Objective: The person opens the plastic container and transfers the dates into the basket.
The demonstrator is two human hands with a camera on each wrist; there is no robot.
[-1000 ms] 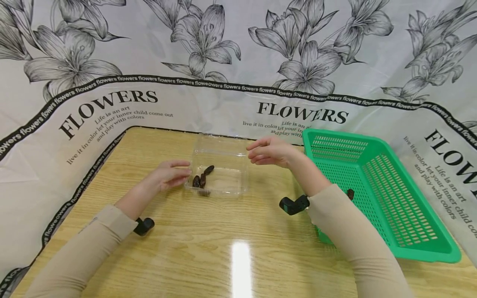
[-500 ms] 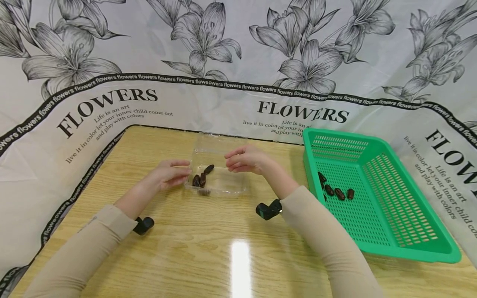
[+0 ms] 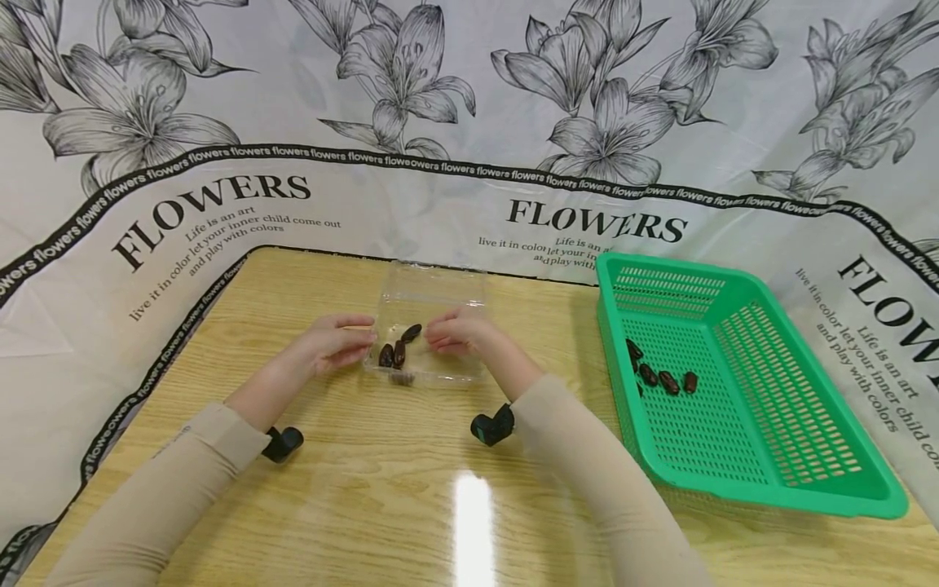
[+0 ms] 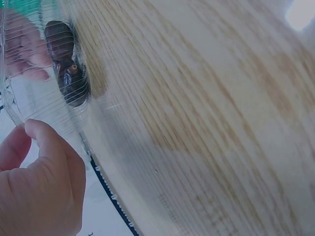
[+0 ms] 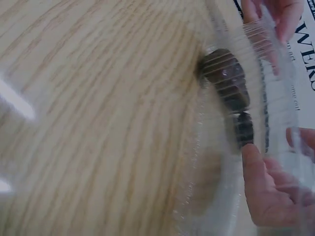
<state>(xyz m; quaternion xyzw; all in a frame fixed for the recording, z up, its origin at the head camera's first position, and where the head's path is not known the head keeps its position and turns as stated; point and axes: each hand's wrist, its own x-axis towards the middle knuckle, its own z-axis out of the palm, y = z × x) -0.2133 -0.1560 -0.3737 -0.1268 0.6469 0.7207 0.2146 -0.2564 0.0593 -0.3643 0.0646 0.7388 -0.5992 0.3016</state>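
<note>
Light wood-grain surface [image 3: 381, 505], white printed backdrop [image 3: 484, 134] behind and along both sides, large grey flower drawings [image 3: 403, 69] across its upper part, curving black band [image 3: 455, 169] with small white lettering, bold FLOWERS text [image 3: 597, 221] below, bright glare [image 3: 473, 530] on the surface

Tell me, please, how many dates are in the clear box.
3: one date nearest the left hand, a second date just right of it, and a third date farther back, nearest the right hand. That hand may hide others.

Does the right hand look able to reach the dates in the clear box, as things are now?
Probably yes: the clear box is open above, and the right hand is close beside the dates, with nothing seen between them.
</note>
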